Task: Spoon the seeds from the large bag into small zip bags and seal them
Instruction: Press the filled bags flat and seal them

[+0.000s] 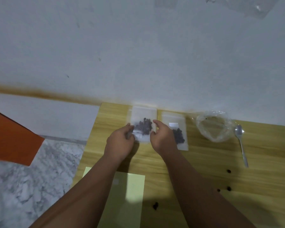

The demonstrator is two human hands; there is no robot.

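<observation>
Left of the spoon (240, 142), both hands, left hand (120, 142) and right hand (161, 137), pinch the small zip bag (142, 125) by its side edges; limp, slippery and light, it seems best gripped along the zip strip.

Second zip bag (178, 130) partly hidden behind right hand (161, 137); forearms cut by bottom edge.

2 bare forearms, no sleeves, no rings
</observation>
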